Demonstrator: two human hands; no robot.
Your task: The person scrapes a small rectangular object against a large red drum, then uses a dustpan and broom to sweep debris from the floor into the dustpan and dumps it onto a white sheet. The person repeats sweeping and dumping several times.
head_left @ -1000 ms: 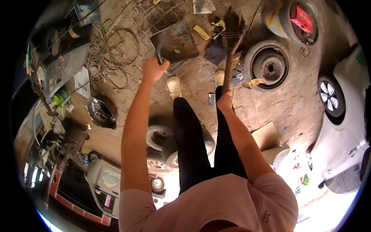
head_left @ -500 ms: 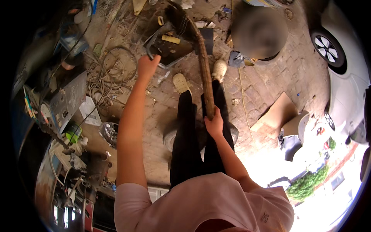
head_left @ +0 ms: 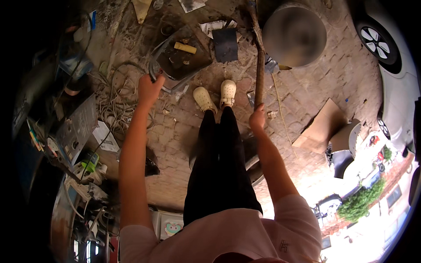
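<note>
My left hand is closed around the curved grey handle of a dark, wide dustpan. The pan rests low over the floor ahead of my feet, with a yellow block-like piece and small scraps lying in it. My right hand is wrapped round the lower end of a long brown broom stick, which runs away from me to the upper edge. The broom's bristles are not clearly visible now. A dark flat square sheet lies on the floor between pan and stick.
Tangled cords lie left of the pan. A round, blurred grey shape stands right of the stick. Flattened cardboard lies at right, near a parked silver car. Cluttered equipment lines the left side.
The broom stick has swung right, and its bristly head has left the pan. My left hand and the dustpan have shifted slightly left. My right foot has moved beside the left.
</note>
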